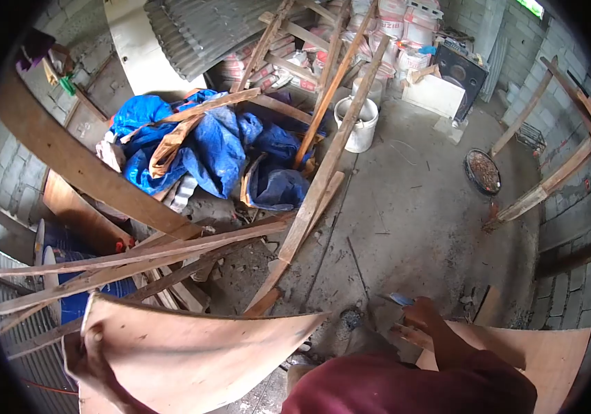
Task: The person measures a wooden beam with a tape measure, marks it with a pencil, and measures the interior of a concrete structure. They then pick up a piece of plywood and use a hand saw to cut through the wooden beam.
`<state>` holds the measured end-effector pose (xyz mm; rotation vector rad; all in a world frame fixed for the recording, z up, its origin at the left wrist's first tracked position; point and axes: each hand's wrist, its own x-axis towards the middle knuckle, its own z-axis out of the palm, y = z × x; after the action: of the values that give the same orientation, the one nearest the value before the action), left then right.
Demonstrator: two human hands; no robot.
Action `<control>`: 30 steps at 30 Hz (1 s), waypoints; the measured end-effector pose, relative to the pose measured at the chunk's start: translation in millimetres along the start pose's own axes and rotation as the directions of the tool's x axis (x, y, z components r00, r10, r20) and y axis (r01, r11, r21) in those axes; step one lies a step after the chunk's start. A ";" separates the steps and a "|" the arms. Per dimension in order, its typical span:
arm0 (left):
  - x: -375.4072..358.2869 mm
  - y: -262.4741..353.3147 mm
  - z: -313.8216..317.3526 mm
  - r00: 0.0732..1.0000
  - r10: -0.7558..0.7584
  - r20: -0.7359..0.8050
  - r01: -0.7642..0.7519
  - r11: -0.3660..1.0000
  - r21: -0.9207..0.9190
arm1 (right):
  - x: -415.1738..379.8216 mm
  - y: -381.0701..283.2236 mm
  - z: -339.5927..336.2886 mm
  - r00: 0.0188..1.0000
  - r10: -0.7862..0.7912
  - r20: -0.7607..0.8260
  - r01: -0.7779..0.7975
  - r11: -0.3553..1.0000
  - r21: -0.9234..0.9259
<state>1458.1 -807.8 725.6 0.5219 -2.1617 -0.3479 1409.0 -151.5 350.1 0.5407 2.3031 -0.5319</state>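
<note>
My left hand [87, 360] grips the edge of a curved plywood sheet [192, 352] at the lower left, with the thumb on its face. My right hand [421, 314] is closed around a small blue object [401, 299] that sticks out past the fingers; its kind is too small to tell. Beneath that forearm, a second plywood sheet [557, 355] lies at the lower right. A short piece of wood [412, 337] shows just below my right hand. My maroon shirt [406, 386] hides part of the floor.
Long timber planks [136, 259] cross at left, near a curved wooden strip [95, 165]. Ahead are blue tarps [212, 148], leaning lumber [337, 148], a white bucket [357, 124], stacked sacks [392, 27] and a speaker [457, 79]. A round pan [481, 171] stands right.
</note>
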 end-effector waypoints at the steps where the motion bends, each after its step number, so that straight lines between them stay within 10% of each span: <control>1: -2.7 18.7 19.9 0.999 -0.007 0.031 0.007 1.000 0.005 | 16.1 19.1 0.8 1.000 0.005 0.006 -0.005 1.000 0.000; 4: -19.4 80.0 75.3 0.995 0.015 0.098 -0.020 0.998 0.055 | 54.7 73.6 -5.4 0.978 -0.094 -0.186 0.072 0.990 -0.121; 10: -35.4 157.3 97.4 0.968 -0.079 0.237 0.041 0.986 0.162 | 51.2 33.1 -57.9 0.922 0.035 -0.386 0.118 0.923 0.365; 12: -49.6 169.3 86.9 0.973 -0.055 0.222 0.027 0.992 0.127 | 45.8 -9.9 -69.2 0.879 0.046 -0.475 0.390 0.506 0.769; 13: -55.8 172.1 79.9 0.976 -0.014 0.219 0.001 0.998 0.060 | 39.8 -29.4 -80.6 0.890 0.016 -0.455 0.385 0.507 0.772; 15: -69.2 176.0 62.6 0.970 -0.011 0.241 -0.017 0.993 0.115 | 26.3 -72.9 -111.1 0.881 -0.437 -0.183 0.365 0.380 0.850; 21: -97.9 211.7 25.4 0.923 -0.287 0.258 0.250 0.954 0.165 | -47.9 -211.3 -102.3 0.448 -0.879 -0.166 0.286 -0.035 0.958; 27: -120.5 201.6 -21.5 0.940 -0.196 0.279 0.208 0.978 -0.016 | -136.1 -265.0 -54.1 0.107 -0.994 0.025 0.428 0.069 0.901; 30: -101.4 130.5 -74.6 0.989 0.042 0.143 -0.053 0.996 0.069 | -153.4 -265.2 -47.5 0.153 -0.978 0.141 0.490 0.199 0.849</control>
<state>1541.5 -649.4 754.9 0.4982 -2.3271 -0.2890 1349.0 -381.8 548.9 -0.7498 1.3303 -1.7884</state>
